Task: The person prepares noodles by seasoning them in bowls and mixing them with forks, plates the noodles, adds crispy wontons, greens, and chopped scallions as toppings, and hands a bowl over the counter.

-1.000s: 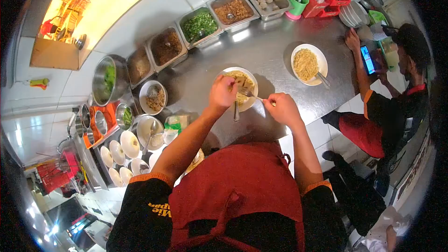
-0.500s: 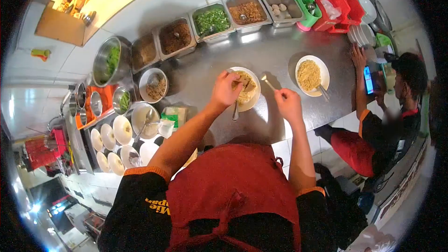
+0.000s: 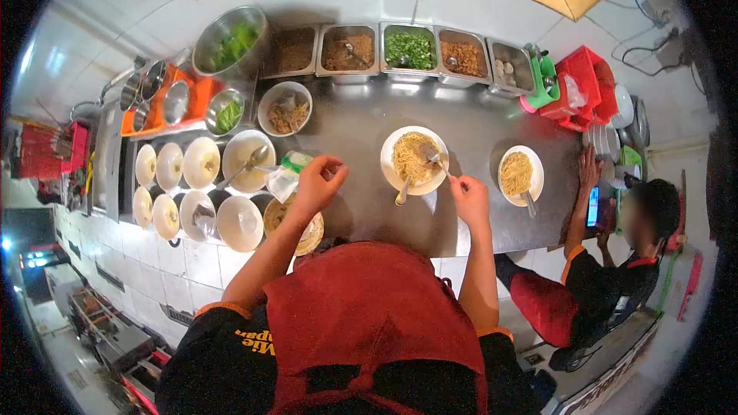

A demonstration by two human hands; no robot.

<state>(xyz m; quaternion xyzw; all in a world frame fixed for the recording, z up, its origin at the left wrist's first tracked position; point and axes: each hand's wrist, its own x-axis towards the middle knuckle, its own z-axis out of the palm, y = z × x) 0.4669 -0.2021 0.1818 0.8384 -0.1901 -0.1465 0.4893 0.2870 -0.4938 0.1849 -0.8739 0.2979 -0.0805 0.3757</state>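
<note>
My right hand [image 3: 470, 198] is closed on the handle of a spoon [image 3: 432, 157], whose head rests in the noodles [image 3: 411, 155] of a white bowl [image 3: 390, 142]. A second metal utensil [image 3: 401, 194] leans out over the bowl's near rim. Left of this bowl, my left hand [image 3: 320, 184] hovers with curled fingers, thumb and forefinger apart, and nothing visible in them. Below and behind it lies a white and green packet [image 3: 286, 177]. Farther right stands another white bowl [image 3: 538, 171] of noodles [image 3: 516, 173], a utensil handle [image 3: 530, 204] sticking out.
Metal trays along the back hold chopped greens [image 3: 409, 48] and brown toppings [image 3: 461, 58]. At left are several pale bowls [image 3: 201, 163], a bowl with a ladle [image 3: 247, 155] and a steel bowl of leaves [image 3: 231, 38]. A co-worker [image 3: 623, 261] at right holds a phone [image 3: 593, 206].
My left hand has moved left, away from above the noodle bowl. My right hand has brought the spoon from beside the bowl into the noodles. The camera view has turned.
</note>
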